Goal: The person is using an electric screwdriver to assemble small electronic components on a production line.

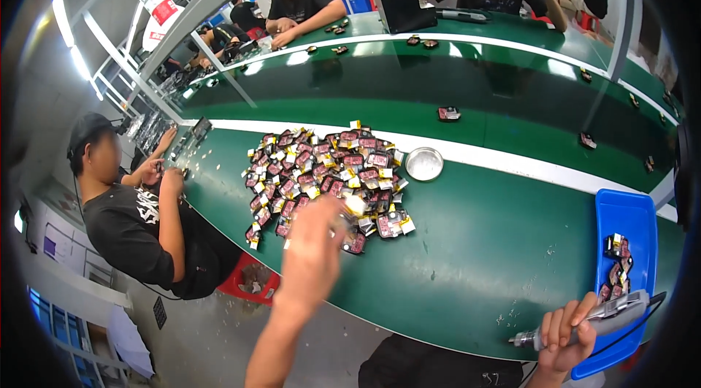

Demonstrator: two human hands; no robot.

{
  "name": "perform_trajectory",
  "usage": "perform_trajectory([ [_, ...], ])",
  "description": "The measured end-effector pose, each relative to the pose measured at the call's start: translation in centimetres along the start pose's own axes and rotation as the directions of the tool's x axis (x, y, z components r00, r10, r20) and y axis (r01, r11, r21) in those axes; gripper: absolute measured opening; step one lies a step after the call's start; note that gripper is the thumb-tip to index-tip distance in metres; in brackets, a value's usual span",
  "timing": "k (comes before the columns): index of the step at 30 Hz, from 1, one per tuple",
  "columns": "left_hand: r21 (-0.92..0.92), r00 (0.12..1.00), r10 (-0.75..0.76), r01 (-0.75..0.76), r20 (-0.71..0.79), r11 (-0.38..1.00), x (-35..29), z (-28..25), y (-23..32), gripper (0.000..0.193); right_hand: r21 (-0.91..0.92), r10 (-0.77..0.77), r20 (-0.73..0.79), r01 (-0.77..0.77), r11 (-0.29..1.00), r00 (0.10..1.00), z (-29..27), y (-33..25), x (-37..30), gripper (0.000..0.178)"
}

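A large pile of small black-cased electronic modules [292,162] with pink-red faces and white-and-yellow tabs lies on the green bench. My left hand [310,253] reaches over the near edge of this pile; its fingers are smeared by motion and partly hidden, so what they hold, if anything, does not show. At the lower right, my right hand [566,333] is closed round a grey electric screwdriver [613,313], its tip pointing left over the bench edge. A dark cable trails from the screwdriver's back end.
A blue tray [626,205] holding several modules stands at the right, partly behind the screwdriver. Beyond the pile sits a round metal dish [424,164]. A conveyor belt [350,89] carries scattered modules past a white rail. A co-worker [139,213] works at the left; others sit across.
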State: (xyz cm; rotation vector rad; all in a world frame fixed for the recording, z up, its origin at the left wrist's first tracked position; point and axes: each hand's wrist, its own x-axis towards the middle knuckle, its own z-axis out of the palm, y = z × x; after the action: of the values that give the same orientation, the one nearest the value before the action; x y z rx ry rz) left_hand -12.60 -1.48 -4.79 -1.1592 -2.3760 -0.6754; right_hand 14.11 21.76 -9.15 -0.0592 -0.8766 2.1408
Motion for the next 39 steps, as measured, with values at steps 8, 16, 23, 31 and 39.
perform_trajectory([
  [8,0.216,0.999,0.038,-0.035,-0.01,0.976,2.4,2.3,-1.4,0.038,0.221,0.22,-0.175,-0.179,0.959,0.96,-1.5,1.9,-2.0,0.01],
  [16,-0.526,0.831,0.486,-0.295,0.27,0.798,3.9,12.6,13.8,0.035,0.279,0.34,-0.148,-0.291,0.915,0.929,-2.7,1.4,-1.7,0.012],
  [23,-0.492,0.713,0.625,-0.44,0.318,0.751,6.5,16.6,17.3,0.025,0.375,0.384,-0.075,-0.33,0.866,0.92,-3.2,0.9,-2.0,0.011],
  [31,-0.286,0.509,0.811,-0.762,0.289,0.58,7.6,16.8,18.3,0.025,0.485,0.405,-0.043,-0.335,0.808,0.914,-2.8,0.3,-1.2,0.011],
  [39,-0.491,0.765,0.52,-0.31,0.379,0.814,7.9,14.9,15.4,0.014,0.518,0.47,-0.036,-0.386,0.763,0.882,-2.8,-0.1,-1.4,0.013],
])
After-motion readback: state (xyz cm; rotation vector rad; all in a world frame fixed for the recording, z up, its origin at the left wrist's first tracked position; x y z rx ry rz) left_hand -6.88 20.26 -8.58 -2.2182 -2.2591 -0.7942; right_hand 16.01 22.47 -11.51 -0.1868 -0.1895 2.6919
